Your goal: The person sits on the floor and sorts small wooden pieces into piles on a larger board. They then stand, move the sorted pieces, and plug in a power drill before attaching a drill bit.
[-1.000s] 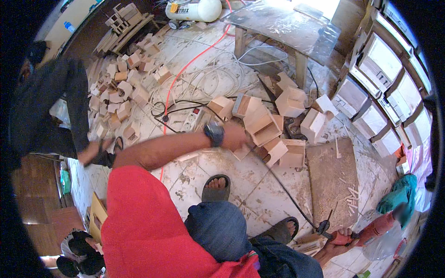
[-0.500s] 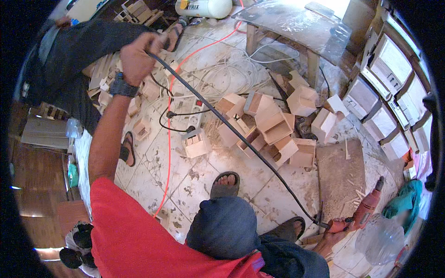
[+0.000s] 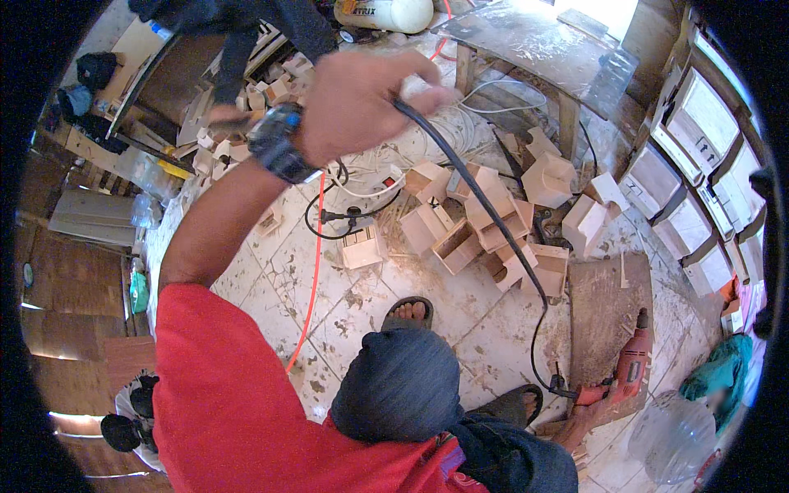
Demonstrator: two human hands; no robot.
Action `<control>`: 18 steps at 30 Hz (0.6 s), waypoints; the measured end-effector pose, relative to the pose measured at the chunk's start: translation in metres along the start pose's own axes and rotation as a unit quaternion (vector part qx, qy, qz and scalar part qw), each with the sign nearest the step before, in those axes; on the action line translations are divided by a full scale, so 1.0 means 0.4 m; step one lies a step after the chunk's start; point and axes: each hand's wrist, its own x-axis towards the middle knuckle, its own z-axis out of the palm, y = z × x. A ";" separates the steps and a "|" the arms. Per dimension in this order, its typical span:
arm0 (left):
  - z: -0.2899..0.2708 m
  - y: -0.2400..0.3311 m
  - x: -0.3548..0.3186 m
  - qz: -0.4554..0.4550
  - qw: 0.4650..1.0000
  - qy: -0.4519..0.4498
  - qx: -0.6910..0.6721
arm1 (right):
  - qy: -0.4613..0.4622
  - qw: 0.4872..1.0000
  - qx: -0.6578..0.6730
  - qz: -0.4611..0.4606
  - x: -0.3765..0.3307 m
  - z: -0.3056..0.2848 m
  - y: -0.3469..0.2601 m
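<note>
My left hand (image 3: pixel 366 103), with a dark watch on the wrist, is raised at the upper middle. Its fingers close around a black power cord (image 3: pixel 483 197), which slants down to the handle of a red power drill (image 3: pixel 631 361). Something white shows at the fingertips, too small to name. At the lower right my right hand (image 3: pixel 588 417) grips the drill's handle, partly hidden; the drill's chuck points up over a brown board (image 3: pixel 604 312). Under my left arm a white power strip (image 3: pixel 382 182) with a red switch lies beside a black plug (image 3: pixel 337 215).
Several small wooden boxes (image 3: pixel 456 246) lie piled on the dusty tiled floor. An orange cable (image 3: pixel 315 296) crosses it. A low table (image 3: pixel 526 49) and a white tank (image 3: pixel 382 15) stand at the back, with wooden boxes (image 3: pixel 699 123) stacked right. Another person's dark-clad legs (image 3: pixel 304 29) are at the upper left.
My left hand has moved right and closer, bringing the cord along. The drill has tipped more upright and shifted slightly left. The other person has moved away toward the back.
</note>
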 end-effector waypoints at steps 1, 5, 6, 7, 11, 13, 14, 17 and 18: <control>0.017 0.008 -0.004 0.023 0.999 -0.034 0.024 | 0.002 1.000 -0.007 -0.002 0.001 -0.002 0.000; 0.076 -0.013 -0.011 -0.012 0.997 -0.077 0.019 | 0.014 1.000 -0.028 0.002 0.003 -0.013 -0.001; 0.086 -0.022 -0.022 -0.012 0.994 -0.104 0.015 | 0.016 0.999 -0.031 0.005 0.004 -0.015 0.000; 0.095 -0.033 -0.035 -0.015 0.991 -0.129 0.016 | 0.019 0.999 -0.035 0.004 0.006 -0.017 0.001; 0.133 -0.073 -0.086 -0.066 0.978 -0.196 -0.013 | 0.021 0.998 -0.055 0.006 0.013 -0.019 0.009; 0.147 -0.095 -0.098 -0.096 0.972 -0.210 -0.030 | 0.027 0.997 -0.066 0.010 0.014 -0.019 0.010; 0.153 -0.107 -0.101 -0.113 0.969 -0.217 -0.040 | 0.030 0.997 -0.072 0.011 0.013 -0.019 0.009; 0.170 -0.128 -0.111 -0.157 0.952 -0.257 -0.043 | 0.038 0.995 -0.090 0.012 0.012 -0.017 0.010; 0.177 -0.134 -0.114 -0.170 0.946 -0.274 -0.040 | 0.041 0.995 -0.095 0.011 0.011 -0.016 0.010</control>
